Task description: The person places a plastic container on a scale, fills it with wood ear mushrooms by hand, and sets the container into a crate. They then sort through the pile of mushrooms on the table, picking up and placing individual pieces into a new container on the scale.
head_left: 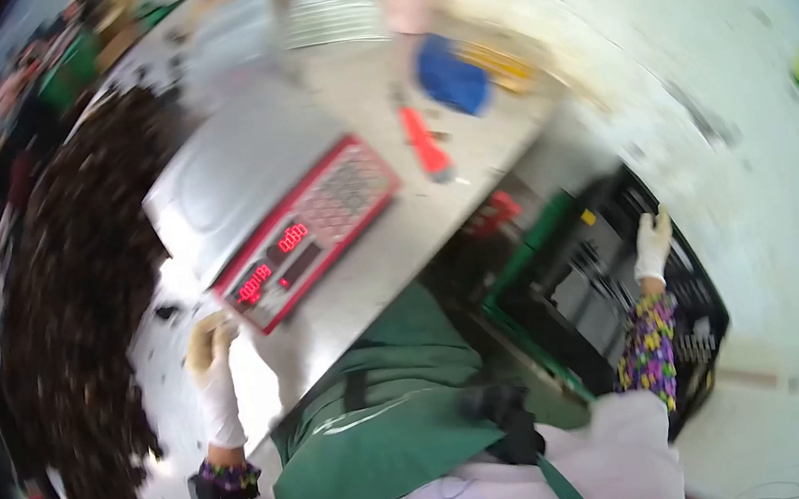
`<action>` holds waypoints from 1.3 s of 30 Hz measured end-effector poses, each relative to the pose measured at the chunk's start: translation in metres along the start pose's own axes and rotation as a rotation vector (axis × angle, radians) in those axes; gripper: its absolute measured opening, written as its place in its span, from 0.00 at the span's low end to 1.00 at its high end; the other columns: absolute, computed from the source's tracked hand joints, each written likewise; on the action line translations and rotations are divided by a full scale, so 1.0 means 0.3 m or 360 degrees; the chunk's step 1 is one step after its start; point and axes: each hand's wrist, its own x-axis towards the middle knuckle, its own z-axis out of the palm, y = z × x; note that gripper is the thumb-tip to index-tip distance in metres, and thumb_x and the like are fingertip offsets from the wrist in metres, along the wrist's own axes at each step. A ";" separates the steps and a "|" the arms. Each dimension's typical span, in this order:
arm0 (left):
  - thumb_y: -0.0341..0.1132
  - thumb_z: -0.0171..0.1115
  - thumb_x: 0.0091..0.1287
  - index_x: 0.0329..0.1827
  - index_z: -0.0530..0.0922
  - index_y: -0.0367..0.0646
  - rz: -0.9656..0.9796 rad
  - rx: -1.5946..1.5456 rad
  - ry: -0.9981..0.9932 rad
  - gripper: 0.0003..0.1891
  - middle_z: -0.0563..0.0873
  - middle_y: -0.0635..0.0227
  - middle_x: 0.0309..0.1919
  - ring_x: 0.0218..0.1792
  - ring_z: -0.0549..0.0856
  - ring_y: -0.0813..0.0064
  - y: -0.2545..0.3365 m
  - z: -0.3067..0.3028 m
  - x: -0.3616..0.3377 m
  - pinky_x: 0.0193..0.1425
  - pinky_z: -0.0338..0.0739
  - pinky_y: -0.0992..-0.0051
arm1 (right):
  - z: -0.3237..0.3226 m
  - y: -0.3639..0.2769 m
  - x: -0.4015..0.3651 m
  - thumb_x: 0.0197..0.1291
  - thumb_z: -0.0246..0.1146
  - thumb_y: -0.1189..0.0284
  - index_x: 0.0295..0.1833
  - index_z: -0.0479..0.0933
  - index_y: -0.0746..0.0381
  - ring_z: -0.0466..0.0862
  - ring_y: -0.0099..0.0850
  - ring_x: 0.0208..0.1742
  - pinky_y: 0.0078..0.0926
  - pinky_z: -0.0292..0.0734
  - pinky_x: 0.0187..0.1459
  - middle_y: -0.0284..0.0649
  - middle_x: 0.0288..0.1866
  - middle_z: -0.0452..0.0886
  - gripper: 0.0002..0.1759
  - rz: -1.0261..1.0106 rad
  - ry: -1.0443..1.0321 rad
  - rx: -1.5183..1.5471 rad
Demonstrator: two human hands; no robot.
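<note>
Beside red steel-topped digital scale [284, 214], left gloved hand [211, 350] curled, contents unclear; far right of scale, right gloved hand [653, 241] grips rim of black plastic crate [700, 311]. One-handed pull might tip it.

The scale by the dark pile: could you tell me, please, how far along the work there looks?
Done: the scale is on, its red digits lit. In hand: the left hand sits at the scale's near corner, and the right hand is on the rim of the black crate beside the table. Left: the platform is bare and the dark pile is large, so most of it looks unhandled.
</note>
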 end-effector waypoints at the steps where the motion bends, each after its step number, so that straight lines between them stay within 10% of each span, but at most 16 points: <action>1: 0.28 0.62 0.76 0.52 0.82 0.37 -0.0038 -0.0088 0.0128 0.07 0.86 0.71 0.43 0.47 0.84 0.80 -0.063 -0.033 -0.019 0.57 0.78 0.76 | 0.005 -0.229 0.058 0.69 0.60 0.66 0.65 0.78 0.65 0.79 0.50 0.67 0.42 0.70 0.71 0.55 0.63 0.82 0.22 -0.0296 -0.0076 0.0319; 8: 0.19 0.64 0.66 0.49 0.83 0.39 0.0327 0.0867 0.0972 0.11 0.87 0.59 0.46 0.50 0.85 0.60 -0.261 -0.214 -0.235 0.60 0.78 0.66 | 0.204 -1.670 -0.018 0.74 0.57 0.74 0.59 0.83 0.62 0.80 0.45 0.63 0.41 0.72 0.67 0.47 0.59 0.85 0.14 -0.1839 -0.0423 0.0870; 15: 0.37 0.70 0.63 0.52 0.82 0.45 -0.0061 0.1411 0.1242 0.15 0.84 0.53 0.53 0.55 0.81 0.49 -0.377 -0.260 -0.406 0.62 0.74 0.54 | 0.679 -2.357 -0.073 0.73 0.58 0.73 0.63 0.80 0.61 0.82 0.50 0.61 0.42 0.74 0.65 0.50 0.57 0.85 0.17 -0.2403 -0.0370 0.0863; 24: 0.35 0.70 0.59 0.45 0.84 0.50 -0.0098 0.1353 0.1226 0.11 0.85 0.64 0.50 0.51 0.84 0.56 -0.357 -0.272 -0.377 0.56 0.75 0.56 | 0.871 -2.479 0.043 0.73 0.57 0.62 0.44 0.82 0.69 0.85 0.50 0.50 0.44 0.76 0.54 0.49 0.45 0.88 0.19 -0.2355 -0.1013 0.0083; 26: 0.35 0.70 0.59 0.45 0.84 0.50 -0.0135 0.1380 0.1247 0.11 0.85 0.65 0.50 0.52 0.83 0.57 -0.356 -0.269 -0.378 0.57 0.75 0.56 | 1.069 -2.462 0.220 0.73 0.58 0.60 0.48 0.83 0.69 0.86 0.42 0.51 0.40 0.77 0.55 0.50 0.45 0.88 0.20 -0.1878 -0.1333 0.0388; 28: 0.34 0.71 0.59 0.46 0.84 0.50 -0.0168 0.1373 0.1211 0.12 0.85 0.66 0.50 0.54 0.82 0.57 -0.348 -0.270 -0.379 0.58 0.74 0.56 | 0.892 -2.454 0.274 0.72 0.59 0.58 0.52 0.84 0.68 0.85 0.37 0.53 0.37 0.76 0.56 0.49 0.47 0.88 0.23 -0.1356 -0.1260 0.0344; 30: 0.34 0.71 0.59 0.46 0.84 0.50 -0.0168 0.1334 0.1214 0.12 0.85 0.65 0.51 0.55 0.82 0.57 -0.345 -0.277 -0.370 0.58 0.74 0.56 | 0.898 -2.410 0.351 0.74 0.58 0.53 0.60 0.82 0.66 0.84 0.37 0.54 0.36 0.76 0.58 0.48 0.54 0.87 0.27 -0.1516 -0.0892 0.0918; 33: 0.35 0.72 0.60 0.50 0.84 0.48 -0.0071 0.1218 0.1294 0.15 0.82 0.56 0.56 0.59 0.80 0.53 -0.381 -0.378 -0.330 0.62 0.74 0.55 | 0.575 -2.357 0.113 0.75 0.58 0.52 0.63 0.79 0.65 0.84 0.38 0.55 0.35 0.76 0.59 0.44 0.58 0.85 0.28 -0.0597 -0.1026 0.1678; 37: 0.45 0.73 0.59 0.70 0.75 0.49 -0.0049 0.1524 0.1558 0.34 0.70 0.46 0.71 0.72 0.68 0.42 -0.422 -0.715 -0.167 0.74 0.63 0.49 | 0.303 -2.117 -0.230 0.75 0.61 0.66 0.61 0.79 0.64 0.84 0.37 0.58 0.35 0.78 0.58 0.42 0.57 0.85 0.17 -0.1549 -0.1216 0.0720; 39: 0.53 0.73 0.59 0.75 0.72 0.53 -0.0286 0.1711 0.1621 0.40 0.67 0.44 0.74 0.74 0.66 0.42 -0.508 -0.884 -0.074 0.77 0.58 0.48 | 0.292 -1.959 -0.339 0.68 0.64 0.72 0.62 0.79 0.64 0.84 0.42 0.53 0.37 0.78 0.56 0.47 0.53 0.85 0.19 -0.2844 -0.0250 0.0487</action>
